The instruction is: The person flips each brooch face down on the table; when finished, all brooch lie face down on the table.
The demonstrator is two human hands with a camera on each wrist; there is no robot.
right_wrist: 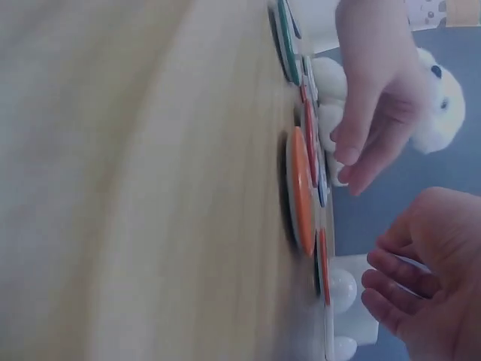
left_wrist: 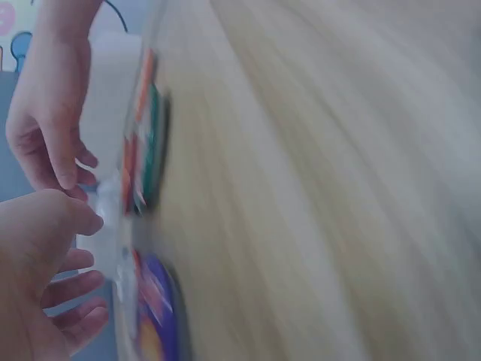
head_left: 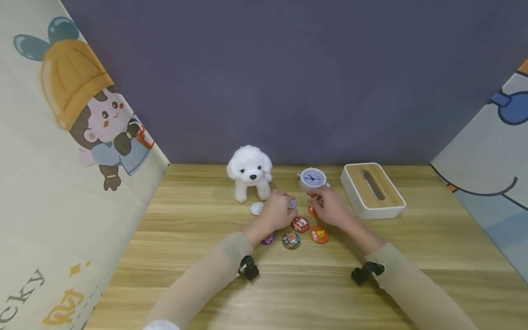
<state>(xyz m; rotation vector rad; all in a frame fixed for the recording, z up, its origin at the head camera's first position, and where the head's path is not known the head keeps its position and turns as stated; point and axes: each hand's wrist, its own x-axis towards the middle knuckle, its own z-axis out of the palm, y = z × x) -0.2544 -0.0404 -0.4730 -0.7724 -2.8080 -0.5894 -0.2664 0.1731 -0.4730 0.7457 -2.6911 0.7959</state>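
Several round badges lie on the wooden table between the hands, among them a red badge (head_left: 300, 224), a green badge (head_left: 291, 240), an orange badge (head_left: 319, 234) and a purple badge (head_left: 268, 238). My left hand (head_left: 278, 211) hovers over the left of the group, beside a white badge (head_left: 256, 208); its fingers (right_wrist: 361, 169) hang loosely with nothing visible between them. Opposite it, my right hand (head_left: 332, 207) is above a red-orange badge (head_left: 313, 210), just in front of the white alarm clock (head_left: 312, 178). Its fingers (right_wrist: 394, 301) are loosely bent, and I see nothing held.
A white plush dog (head_left: 249, 172) stands behind the badges on the left. At the right is a white tissue box (head_left: 373, 190) with a wooden lid. A dark panel (head_left: 264, 82) closes off the back, with printed sheets at both sides.
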